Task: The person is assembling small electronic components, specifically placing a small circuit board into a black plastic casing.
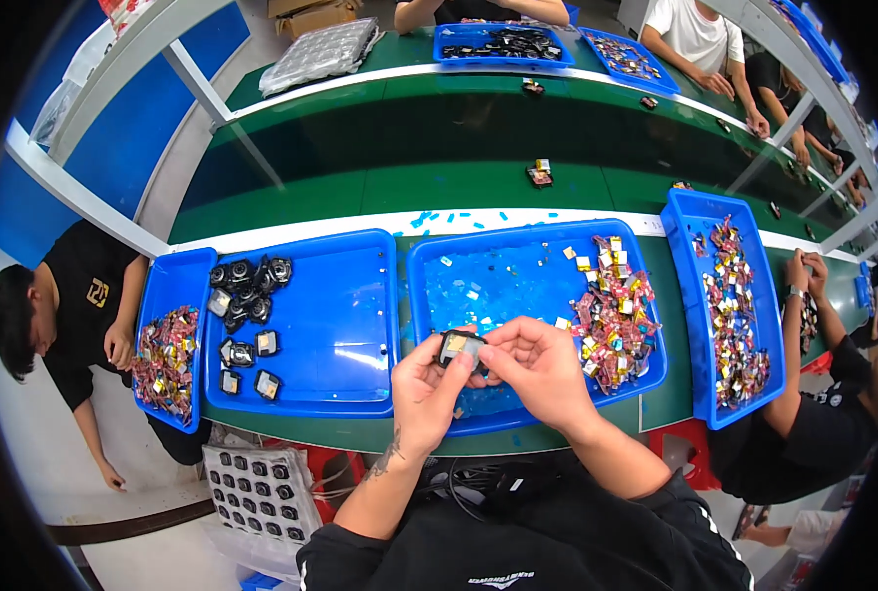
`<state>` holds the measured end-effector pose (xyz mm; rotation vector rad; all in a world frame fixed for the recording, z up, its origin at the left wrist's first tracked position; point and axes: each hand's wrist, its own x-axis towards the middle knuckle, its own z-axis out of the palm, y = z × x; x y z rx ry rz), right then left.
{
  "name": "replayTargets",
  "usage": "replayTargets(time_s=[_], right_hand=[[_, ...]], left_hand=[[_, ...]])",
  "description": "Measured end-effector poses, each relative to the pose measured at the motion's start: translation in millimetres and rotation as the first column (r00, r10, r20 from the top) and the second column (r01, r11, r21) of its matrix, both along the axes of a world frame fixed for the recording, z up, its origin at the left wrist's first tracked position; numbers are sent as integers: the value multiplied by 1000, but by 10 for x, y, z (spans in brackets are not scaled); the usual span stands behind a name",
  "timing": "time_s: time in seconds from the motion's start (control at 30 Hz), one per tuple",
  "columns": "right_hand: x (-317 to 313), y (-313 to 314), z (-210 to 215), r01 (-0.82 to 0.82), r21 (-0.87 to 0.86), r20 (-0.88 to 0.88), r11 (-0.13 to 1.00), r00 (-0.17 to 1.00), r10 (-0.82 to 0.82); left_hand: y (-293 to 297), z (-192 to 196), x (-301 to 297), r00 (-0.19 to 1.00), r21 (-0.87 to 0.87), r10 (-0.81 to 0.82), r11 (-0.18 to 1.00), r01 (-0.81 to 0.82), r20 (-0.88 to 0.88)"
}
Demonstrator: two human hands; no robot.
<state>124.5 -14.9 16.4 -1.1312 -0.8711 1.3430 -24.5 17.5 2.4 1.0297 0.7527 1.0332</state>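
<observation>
- The left hand (pixel 421 386) grips a small black part (pixel 459 347) from below; the right hand (pixel 536 362) pinches its edge at 3 o'clock.
- The part hangs just above the near rim of the middle blue tray (pixel 518 422).
- Best, I judge, to keep the left grip firm and let the right fingertips do the fine fitting.
- Coloured pieces (pixel 616 315) pile at 2 o'clock; black parts (pixel 247 295) lie at 9 o'clock in another tray (pixel 340 295).
- Open room lies at 11 o'clock on the tray floor; the green tabletop (pixel 360 187) stretches beyond.
</observation>
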Motion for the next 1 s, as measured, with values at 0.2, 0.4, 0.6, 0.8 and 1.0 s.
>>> replayTargets(time_s=[0.2, 0.4, 0.6, 0.8, 1.0], right_hand=[[834, 118, 107, 43, 369, 925, 929, 82, -371], [1241, 15, 84, 139, 220, 975, 965, -45, -216], [1253, 160, -19, 53, 125, 991, 991, 33, -127], [1414, 153, 30, 129, 139, 990, 982, 1, -140], [1080, -64, 320, 201, 157, 479, 967, 841, -252]], left_hand=[[51, -88, -31, 1000, -220, 5, 976, 1, 30], [81, -80, 22, 982, -234, -39, 969, 82, 184], [84, -105, -83, 1000, -35, -27, 999, 27, 1], [6, -40, -43, 998, -78, 10, 997, -6, 56], [-16, -46, -7, 989, 87, -24, 996, 37, -143]])
